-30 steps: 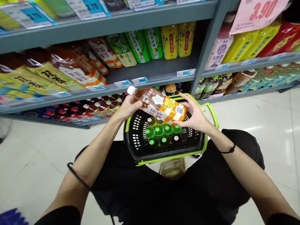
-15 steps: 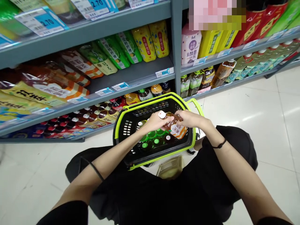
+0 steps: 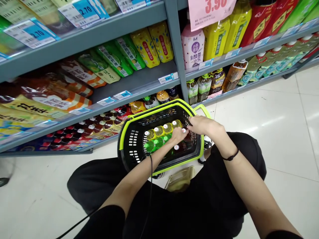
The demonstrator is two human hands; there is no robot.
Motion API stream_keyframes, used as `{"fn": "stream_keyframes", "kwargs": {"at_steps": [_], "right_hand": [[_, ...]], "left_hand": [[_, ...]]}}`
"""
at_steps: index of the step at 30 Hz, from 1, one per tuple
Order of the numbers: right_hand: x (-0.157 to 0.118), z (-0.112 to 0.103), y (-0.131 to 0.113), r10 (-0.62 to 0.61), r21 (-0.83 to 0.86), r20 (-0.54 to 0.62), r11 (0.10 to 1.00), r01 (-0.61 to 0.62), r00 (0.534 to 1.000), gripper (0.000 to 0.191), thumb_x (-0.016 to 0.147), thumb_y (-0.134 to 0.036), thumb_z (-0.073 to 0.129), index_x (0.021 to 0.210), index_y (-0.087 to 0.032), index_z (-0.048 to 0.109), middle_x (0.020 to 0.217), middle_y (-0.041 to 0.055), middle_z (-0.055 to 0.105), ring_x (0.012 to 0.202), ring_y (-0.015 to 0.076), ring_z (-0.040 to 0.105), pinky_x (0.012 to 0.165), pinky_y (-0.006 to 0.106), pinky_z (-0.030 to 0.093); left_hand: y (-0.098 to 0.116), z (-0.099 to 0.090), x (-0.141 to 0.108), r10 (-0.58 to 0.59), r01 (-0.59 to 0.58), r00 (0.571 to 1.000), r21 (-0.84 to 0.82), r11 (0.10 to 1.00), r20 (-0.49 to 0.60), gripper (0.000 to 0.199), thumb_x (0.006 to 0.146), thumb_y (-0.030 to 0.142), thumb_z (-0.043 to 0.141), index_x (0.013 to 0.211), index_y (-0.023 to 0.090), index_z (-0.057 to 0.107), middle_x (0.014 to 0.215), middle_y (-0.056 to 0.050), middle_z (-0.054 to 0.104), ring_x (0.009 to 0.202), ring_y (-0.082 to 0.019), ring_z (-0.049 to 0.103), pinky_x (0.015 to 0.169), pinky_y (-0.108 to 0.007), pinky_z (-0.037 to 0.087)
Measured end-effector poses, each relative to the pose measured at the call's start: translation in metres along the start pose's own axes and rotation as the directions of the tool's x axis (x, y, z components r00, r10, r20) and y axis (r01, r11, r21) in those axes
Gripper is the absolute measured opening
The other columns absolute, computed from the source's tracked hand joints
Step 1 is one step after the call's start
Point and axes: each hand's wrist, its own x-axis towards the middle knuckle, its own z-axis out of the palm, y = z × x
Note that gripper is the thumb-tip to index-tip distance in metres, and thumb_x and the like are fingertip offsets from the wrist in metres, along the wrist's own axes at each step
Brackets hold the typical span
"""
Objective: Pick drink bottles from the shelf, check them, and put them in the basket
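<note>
A black basket (image 3: 129, 159) with a lime-green rim stands on the floor between my knees. Inside are yellow bottles (image 3: 159, 131) with white caps in a row, green bottles (image 3: 149, 146) in front of them, and dark bottles toward the right. My left hand (image 3: 178, 134) reaches into the basket, its fingertips at the white cap of a brown bottle (image 3: 183, 130). Over the basket's right side is my right hand (image 3: 200, 125), fingers bent down near that same cap. The bottle's body is mostly hidden, and I cannot make out what the right fingers hold.
Drink shelves (image 3: 139, 87) rise just beyond the basket, stocked with bottles and price tags. A pink price sign (image 3: 209, 13) hangs at the upper right. A thin black cable (image 3: 151, 179) crosses my left arm. Something beige (image 3: 180, 179) lies below the basket.
The brown bottle has gone from lying tilted across the basket to standing lower inside, its cap up. My left hand has moved down and right with it. The view has shifted slightly.
</note>
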Motion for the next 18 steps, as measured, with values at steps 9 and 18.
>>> {"fn": "stream_keyframes", "kwargs": {"at_steps": [9, 18], "right_hand": [[-0.024, -0.018, 0.041, -0.192, 0.273, -0.610, 0.860, 0.431, 0.769, 0.027, 0.107, -0.027, 0.050, 0.122, -0.018, 0.070, 0.113, 0.0093, 0.077, 0.106, 0.0238, 0.073, 0.091, 0.032, 0.054], [-0.126, -0.044, 0.010, -0.016, 0.165, -0.964, 0.747, 0.644, 0.266, 0.020, 0.107, -0.033, 0.058, 0.108, -0.029, 0.077, 0.104, 0.0024, 0.078, 0.102, 0.0211, 0.073, 0.097, 0.038, 0.055]], "left_hand": [[0.005, 0.051, 0.005, -0.081, 0.092, 0.991, -0.111, 0.990, 0.102, 0.031, 0.098, 0.041, 0.068, 0.101, 0.010, 0.071, 0.109, -0.011, 0.074, 0.109, -0.022, 0.070, 0.102, -0.044, 0.055], [-0.097, -0.106, -0.052, -0.001, 0.003, 1.000, -0.684, 0.730, 0.003, 0.026, 0.104, 0.030, 0.057, 0.104, 0.008, 0.071, 0.087, -0.010, 0.077, 0.076, -0.016, 0.074, 0.081, -0.033, 0.062]]}}
